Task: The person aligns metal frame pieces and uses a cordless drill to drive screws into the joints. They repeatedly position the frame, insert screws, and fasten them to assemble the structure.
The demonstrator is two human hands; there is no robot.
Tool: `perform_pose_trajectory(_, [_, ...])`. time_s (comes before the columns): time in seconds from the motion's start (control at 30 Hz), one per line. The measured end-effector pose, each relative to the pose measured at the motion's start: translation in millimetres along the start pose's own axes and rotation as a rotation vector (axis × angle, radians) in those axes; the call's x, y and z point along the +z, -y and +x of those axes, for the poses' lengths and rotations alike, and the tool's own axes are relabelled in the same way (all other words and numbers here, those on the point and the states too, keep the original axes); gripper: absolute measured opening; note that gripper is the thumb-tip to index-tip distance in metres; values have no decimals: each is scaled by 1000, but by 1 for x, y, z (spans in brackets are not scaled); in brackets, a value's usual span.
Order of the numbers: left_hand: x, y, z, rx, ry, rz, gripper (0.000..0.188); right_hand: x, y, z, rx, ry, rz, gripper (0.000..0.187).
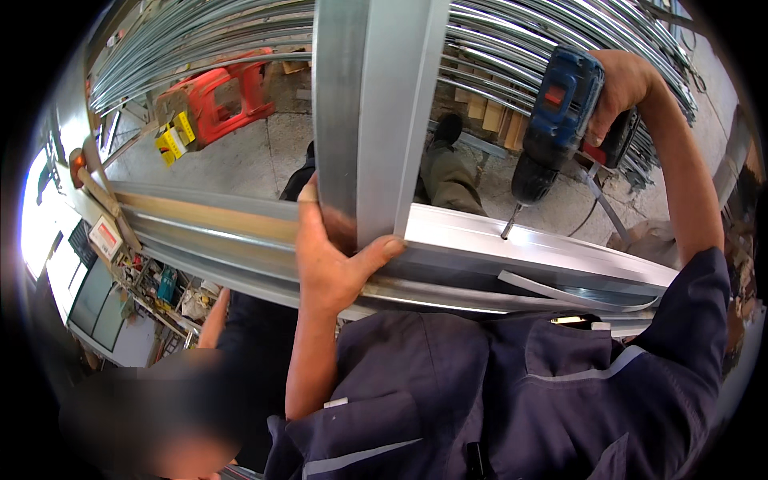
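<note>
My left hand point(330, 276) is wrapped round the lower end of a grey metal profile point(384, 104), thumb on its near side. That profile meets a long metal channel point(576, 250) lying crosswise in front of my body. In my right hand point(622, 88) is a blue and black cordless drill point(552, 120), held nose down. Its thin bit point(510, 222) reaches the channel's bright upper face, right of the profile; whether it has entered the metal I cannot tell. A thin curved strip point(572, 294) rests along the channel's near side.
Bundles of long metal rods point(512, 40) lie beyond the channel. A red frame-like object point(232, 100) with a yellow box point(174, 140) stands far left. Nearer left are a wooden-handled tool point(100, 192) and a cluttered shelf point(164, 296). Another person's forearm point(214, 320) shows lower left.
</note>
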State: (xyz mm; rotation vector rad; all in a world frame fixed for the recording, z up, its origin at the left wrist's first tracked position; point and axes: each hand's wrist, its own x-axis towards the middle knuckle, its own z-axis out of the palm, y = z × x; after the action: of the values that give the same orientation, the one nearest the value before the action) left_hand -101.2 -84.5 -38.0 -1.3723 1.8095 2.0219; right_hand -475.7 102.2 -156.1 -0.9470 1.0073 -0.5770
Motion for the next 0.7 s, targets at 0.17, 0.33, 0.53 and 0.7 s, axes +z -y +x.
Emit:
perform_pose_trajectory(0.17, [-3,5,1,454,-108,259,77,0,-15,-7,81,-4,71,49])
perform_pose_trajectory(0.33, [37,-17,-37,954,21,795,45,3,-5,-14,83,-80,-21,45])
perform_pose_trajectory(0.53, [98,1,-13,967,110,825,42,5,-11,-13,62,-69,-8,36])
perform_pose_trajectory(0.7, [101,5,-6,975,90,1002,42,5,-13,-17,76,-77,-48,38])
